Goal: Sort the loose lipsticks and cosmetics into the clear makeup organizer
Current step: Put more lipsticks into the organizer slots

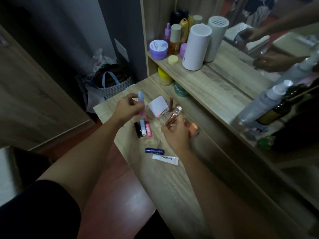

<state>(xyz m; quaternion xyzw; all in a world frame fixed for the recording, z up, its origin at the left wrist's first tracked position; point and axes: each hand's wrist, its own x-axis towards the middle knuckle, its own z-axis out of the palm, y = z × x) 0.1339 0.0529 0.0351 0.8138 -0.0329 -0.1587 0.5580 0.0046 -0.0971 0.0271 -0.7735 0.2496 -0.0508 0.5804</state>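
Note:
My left hand [126, 109] holds a pink tube with a pale blue cap [141, 105] upright above the desk. My right hand [176, 133] grips a rose-gold lip gloss [174, 114], tilted over the clear makeup organizer [161, 116]. A white compact [158, 105] and a brown lipstick [170, 104] stand in the organizer. A black lipstick [137, 129], a blue-and-white stick [142, 127] and a pink lip balm [148, 130] lie side by side under my left hand. Nearer to me lie a dark blue Nivea stick [154, 150] and a white Pantenol lips tube [165, 159].
The wooden desk [169, 183] is narrow, with its left edge close to the cosmetics. A raised shelf [215, 88] behind holds jars, bottles and a white cylinder [196, 47]. A mirror [259, 31] stands at the back. Spray bottles [262, 104] sit at right. Bags [110, 83] lie on the floor.

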